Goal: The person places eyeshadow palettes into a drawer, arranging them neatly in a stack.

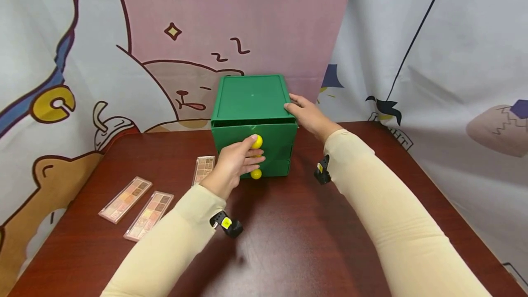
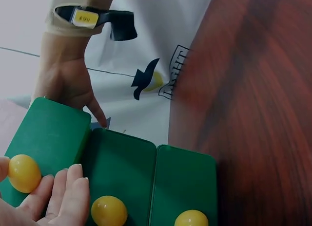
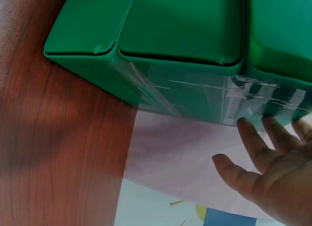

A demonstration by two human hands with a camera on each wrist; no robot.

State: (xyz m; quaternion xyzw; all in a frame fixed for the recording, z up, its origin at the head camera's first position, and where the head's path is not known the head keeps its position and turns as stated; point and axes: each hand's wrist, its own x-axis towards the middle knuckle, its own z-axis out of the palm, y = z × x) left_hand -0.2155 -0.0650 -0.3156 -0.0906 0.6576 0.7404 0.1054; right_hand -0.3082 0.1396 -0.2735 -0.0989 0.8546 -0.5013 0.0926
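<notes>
A green drawer box with three stacked drawers stands at the back of the table. Its top drawer juts out a little past the two lower ones. My left hand pinches the top drawer's round yellow knob between thumb and index finger; the other fingers are extended before the front. Below are a middle yellow knob and a bottom yellow knob. My right hand rests against the box's right side near the top edge, its fingers spread. Clear tape covers part of that side.
Three eyeshadow palettes lie on the left of the brown table: one far left, one nearer, and one beside the box, partly behind my left hand. A cartoon-printed cloth hangs close behind the box.
</notes>
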